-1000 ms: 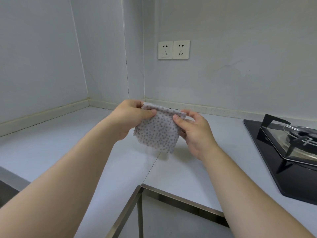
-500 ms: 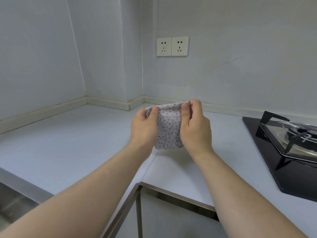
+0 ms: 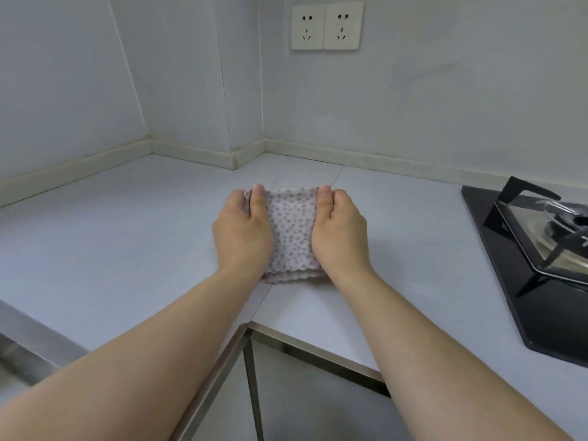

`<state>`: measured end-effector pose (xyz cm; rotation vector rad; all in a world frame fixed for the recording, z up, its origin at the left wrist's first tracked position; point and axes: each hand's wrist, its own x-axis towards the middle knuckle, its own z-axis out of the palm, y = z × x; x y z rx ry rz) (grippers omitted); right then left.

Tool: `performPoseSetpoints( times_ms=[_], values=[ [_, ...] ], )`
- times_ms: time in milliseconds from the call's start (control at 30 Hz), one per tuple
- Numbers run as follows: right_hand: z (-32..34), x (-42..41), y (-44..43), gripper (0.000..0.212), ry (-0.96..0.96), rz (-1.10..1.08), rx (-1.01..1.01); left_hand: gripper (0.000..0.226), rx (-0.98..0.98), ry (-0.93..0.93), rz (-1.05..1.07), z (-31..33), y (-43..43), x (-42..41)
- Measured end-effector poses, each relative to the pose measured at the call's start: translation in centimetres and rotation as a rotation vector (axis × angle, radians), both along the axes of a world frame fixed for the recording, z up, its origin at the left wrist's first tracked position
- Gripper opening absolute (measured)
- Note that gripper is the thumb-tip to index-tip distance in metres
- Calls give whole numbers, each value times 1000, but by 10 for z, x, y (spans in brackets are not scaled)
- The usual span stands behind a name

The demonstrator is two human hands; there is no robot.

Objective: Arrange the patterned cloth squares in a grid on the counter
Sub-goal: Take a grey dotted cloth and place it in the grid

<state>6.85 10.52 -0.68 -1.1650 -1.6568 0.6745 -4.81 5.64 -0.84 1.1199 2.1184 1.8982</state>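
Cloth squares [image 3: 291, 230] pinched by left hand [image 3: 243, 232], right hand [image 3: 339, 230] — black stove [image 3: 537, 300] well right.

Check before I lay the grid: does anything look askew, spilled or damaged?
Nothing spilled or damaged. The cloths, held between left hand and right hand at the counter, show two near edges slightly offset.

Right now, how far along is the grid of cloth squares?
Barely begun. Done: no square lies spread on the grey counter. In hand: the left hand and right hand grip a stack of dotted cloth squares by its sides, low over the counter; two scalloped edges show at its near end. Left: laying every square out in rows.
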Motion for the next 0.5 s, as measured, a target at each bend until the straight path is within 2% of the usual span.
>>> performPoseSetpoints(
  times_ms=[100,233,300,400,500],
  values=[
    [-7,-2,2,40,-21,-3,-38,45,-53,40,37,-7,3,-5],
    [0,2,1,39,-45,-32,-199,41,-190,99,-7,3,-5,5],
    [2,13,0,39,-20,-36,-261,33,-241,57,-9,7,-7,11],
    [22,56,-32,41,-40,-74,-462,30,-350,-33,-109,27,-19,46],
    [61,126,-77,40,25,-201,-556,31,-459,-27,-291,70,-41,113]
  ],
)
